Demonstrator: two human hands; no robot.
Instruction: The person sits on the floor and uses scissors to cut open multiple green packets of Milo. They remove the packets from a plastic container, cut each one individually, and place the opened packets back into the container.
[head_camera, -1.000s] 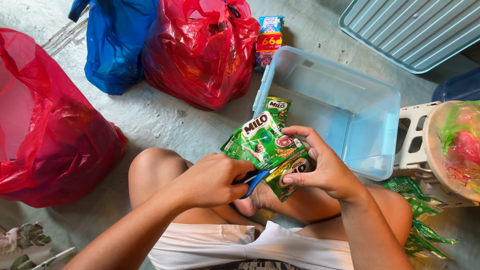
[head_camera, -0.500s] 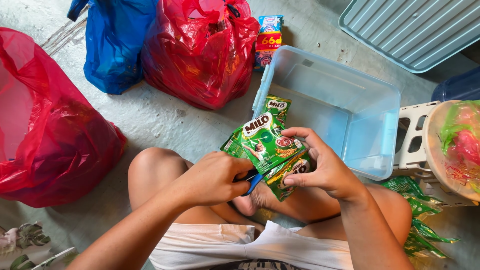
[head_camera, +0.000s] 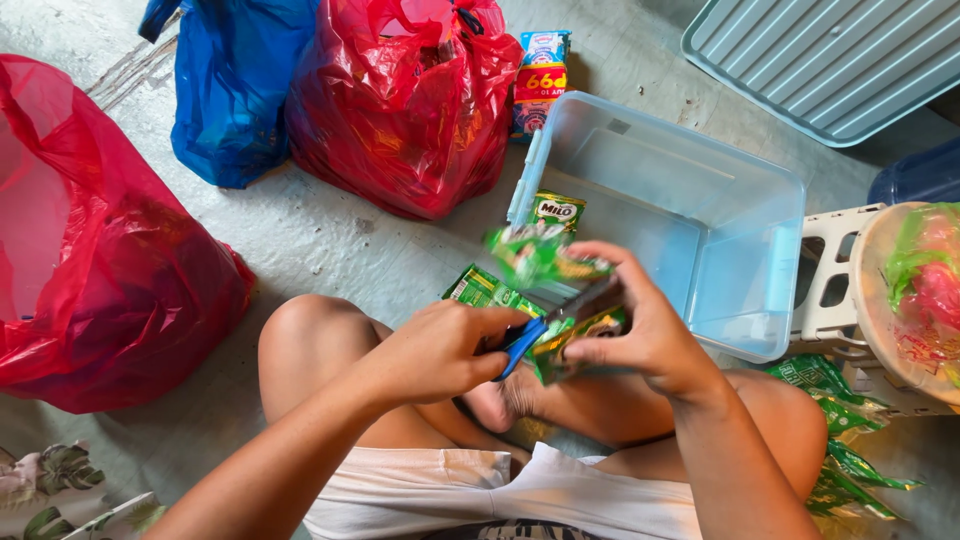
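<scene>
A person sits on the floor; the left hand squeezes blue-handled scissors through green sachets pinched in the right hand. Blades near fingers risk a nick.

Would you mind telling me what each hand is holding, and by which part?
The left hand holds blue-handled scissors by the handles. The right hand pinches a strip of green sachets by its lower end.
</scene>
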